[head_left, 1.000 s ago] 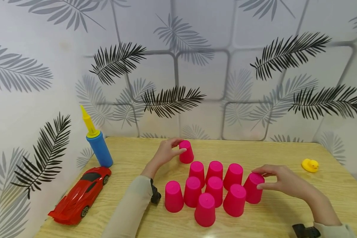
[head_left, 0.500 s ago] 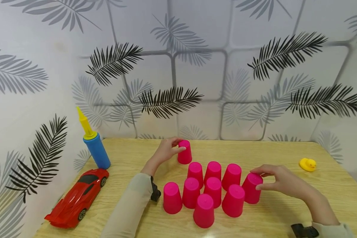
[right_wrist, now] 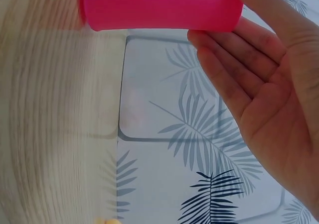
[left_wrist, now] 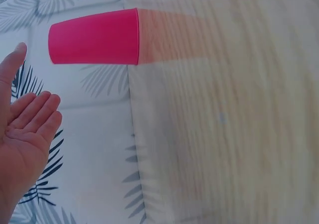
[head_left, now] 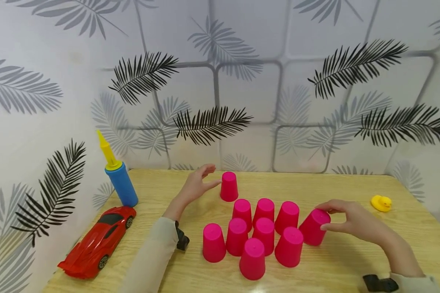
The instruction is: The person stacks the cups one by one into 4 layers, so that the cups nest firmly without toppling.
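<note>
Table: before me, wall behind it and along its left.
Lone cup: behind the other cups, near the table's back edge.
My left hand: just left of the lone cup.
Eight cups: clustered mid-table, three at the back, one nearest me.
Held cup: right of the cluster, in my right hand.
Toy car: left side.
Pump: behind the car.
Duck: far right, beyond my right hand.

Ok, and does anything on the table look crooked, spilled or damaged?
One thing: the pink cup pinched by the right hand leans toward that hand, more than the other pink cups near it, likely because it's being handled. I see no spill or damage.
</note>
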Tool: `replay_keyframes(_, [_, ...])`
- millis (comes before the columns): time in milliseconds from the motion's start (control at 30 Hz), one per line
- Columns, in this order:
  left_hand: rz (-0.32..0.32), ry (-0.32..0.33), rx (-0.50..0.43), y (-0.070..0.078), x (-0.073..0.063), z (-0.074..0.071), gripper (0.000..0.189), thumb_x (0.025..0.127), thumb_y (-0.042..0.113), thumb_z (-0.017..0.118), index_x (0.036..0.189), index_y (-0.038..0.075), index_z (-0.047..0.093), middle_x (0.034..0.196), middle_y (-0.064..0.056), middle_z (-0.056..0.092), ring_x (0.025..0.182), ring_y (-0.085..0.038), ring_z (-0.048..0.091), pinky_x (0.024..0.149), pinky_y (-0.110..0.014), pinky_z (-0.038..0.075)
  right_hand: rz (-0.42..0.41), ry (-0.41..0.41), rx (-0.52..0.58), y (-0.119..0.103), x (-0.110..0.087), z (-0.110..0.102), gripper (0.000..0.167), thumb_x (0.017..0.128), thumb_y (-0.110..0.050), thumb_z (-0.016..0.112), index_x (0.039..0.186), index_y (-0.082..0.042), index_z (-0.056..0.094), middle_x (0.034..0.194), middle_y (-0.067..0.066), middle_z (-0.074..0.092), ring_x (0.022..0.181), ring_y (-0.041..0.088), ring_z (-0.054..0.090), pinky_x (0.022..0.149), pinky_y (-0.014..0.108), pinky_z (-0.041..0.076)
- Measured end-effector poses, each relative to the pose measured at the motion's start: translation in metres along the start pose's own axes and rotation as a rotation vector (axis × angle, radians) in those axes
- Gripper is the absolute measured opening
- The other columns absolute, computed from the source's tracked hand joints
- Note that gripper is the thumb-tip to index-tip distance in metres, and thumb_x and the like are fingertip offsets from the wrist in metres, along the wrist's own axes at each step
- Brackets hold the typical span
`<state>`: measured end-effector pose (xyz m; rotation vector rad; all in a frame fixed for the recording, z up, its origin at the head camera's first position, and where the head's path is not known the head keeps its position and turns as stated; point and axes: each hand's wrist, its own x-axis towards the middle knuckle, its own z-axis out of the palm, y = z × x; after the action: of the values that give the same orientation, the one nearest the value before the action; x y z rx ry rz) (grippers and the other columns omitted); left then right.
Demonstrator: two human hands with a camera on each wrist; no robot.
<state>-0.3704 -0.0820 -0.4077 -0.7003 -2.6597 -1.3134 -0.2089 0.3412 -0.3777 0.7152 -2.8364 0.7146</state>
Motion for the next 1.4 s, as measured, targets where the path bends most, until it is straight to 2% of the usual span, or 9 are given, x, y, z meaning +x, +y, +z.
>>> replay_keyframes(133, [0.022, 0.013, -0.039, -0.004, -0.013, -0.013, 0.06, 0.088, 0.027, 0.073, 0.138, 0.004, 0.05, 0.138, -0.015, 0.059, 0.132, -0.027, 0.054, 0.114, -0.038, 0.042, -0.023, 0.139, -0.07, 0.005, 0.0, -0.001, 0.042, 0.074, -0.03, 0.084, 0.111, -0.016, 0.069, 0.101, -0.007, 0.072, 0.091, -0.006, 0.061, 0.077, 0.017, 0.056])
replay_keyframes(267, [0.065, 0.003, -0.067, -0.004, -0.029, -0.023, 0.057, 0.088, 0.023, 0.073, 0.137, 0.003, 0.051, 0.135, -0.017, 0.06, 0.13, -0.03, 0.055, 0.113, -0.041, 0.043, -0.068, 0.259, -0.092, 0.011, 0.002, 0.002, 0.044, 0.07, -0.021, 0.088, 0.109, -0.014, 0.069, 0.1, -0.005, 0.072, 0.091, -0.009, 0.06, 0.079, 0.003, 0.048])
replay_keyframes(400, [0.114, -0.014, -0.056, 0.001, -0.047, -0.03, 0.056, 0.087, 0.019, 0.074, 0.135, 0.001, 0.053, 0.132, -0.018, 0.061, 0.127, -0.031, 0.057, 0.111, -0.041, 0.045, -0.088, 0.338, -0.091, 0.016, 0.009, 0.007, 0.048, 0.069, -0.017, 0.088, 0.111, -0.01, 0.068, 0.102, 0.002, 0.073, 0.095, -0.016, 0.054, 0.084, -0.004, 0.041])
replay_keyframes(567, [0.187, -0.085, -0.058, 0.011, -0.073, -0.036, 0.054, 0.086, 0.016, 0.075, 0.133, 0.001, 0.055, 0.132, -0.016, 0.062, 0.126, -0.03, 0.059, 0.109, -0.036, 0.047, -0.068, 0.405, -0.049, 0.018, 0.019, 0.013, 0.053, 0.069, -0.013, 0.088, 0.115, -0.006, 0.065, 0.105, 0.009, 0.071, 0.098, -0.023, 0.046, 0.086, -0.007, 0.035])
replay_keyframes(667, [0.207, -0.141, -0.062, 0.019, -0.088, -0.039, 0.053, 0.086, 0.018, 0.075, 0.133, 0.003, 0.055, 0.131, -0.013, 0.063, 0.124, -0.028, 0.06, 0.109, -0.035, 0.047, -0.068, 0.432, 0.001, 0.019, 0.028, 0.017, 0.053, 0.07, -0.009, 0.087, 0.117, -0.004, 0.064, 0.106, 0.011, 0.07, 0.099, -0.025, 0.044, 0.087, -0.008, 0.034])
replay_keyframes(867, [0.206, -0.271, -0.064, 0.03, -0.113, -0.039, 0.055, 0.085, 0.026, 0.076, 0.133, 0.008, 0.055, 0.13, -0.009, 0.063, 0.124, -0.024, 0.06, 0.108, -0.041, 0.047, -0.102, 0.453, 0.071, 0.023, 0.05, 0.03, 0.053, 0.07, -0.001, 0.085, 0.117, 0.001, 0.063, 0.106, 0.015, 0.068, 0.1, -0.025, 0.044, 0.089, -0.007, 0.035])
replay_keyframes(1000, [0.209, -0.334, -0.033, 0.033, -0.123, -0.036, 0.057, 0.083, 0.03, 0.078, 0.131, 0.009, 0.056, 0.127, -0.008, 0.064, 0.121, -0.021, 0.061, 0.106, -0.042, 0.05, -0.121, 0.447, 0.096, 0.025, 0.067, 0.038, 0.052, 0.07, -0.002, 0.085, 0.117, 0.0, 0.063, 0.105, 0.014, 0.068, 0.1, -0.024, 0.046, 0.09, -0.006, 0.036])
replay_keyframes(1167, [0.251, -0.352, 0.006, 0.033, -0.127, -0.031, 0.057, 0.081, 0.029, 0.08, 0.128, 0.007, 0.059, 0.124, -0.007, 0.066, 0.116, -0.02, 0.064, 0.102, -0.039, 0.053, -0.161, 0.431, 0.134, 0.024, 0.091, 0.046, 0.05, 0.07, 0.0, 0.084, 0.115, 0.001, 0.063, 0.105, 0.014, 0.068, 0.099, -0.023, 0.048, 0.09, -0.005, 0.038])
replay_keyframes(1400, [0.26, -0.346, 0.013, 0.032, -0.128, -0.028, 0.048, 0.081, 0.028, 0.08, 0.123, 0.01, 0.063, 0.12, -0.003, 0.069, 0.109, -0.014, 0.066, 0.098, -0.04, 0.056, -0.164, 0.339, 0.158, 0.023, 0.12, 0.058, 0.047, 0.075, -0.012, 0.084, 0.117, -0.003, 0.064, 0.109, 0.011, 0.07, 0.099, -0.015, 0.054, 0.09, 0.0, 0.043])
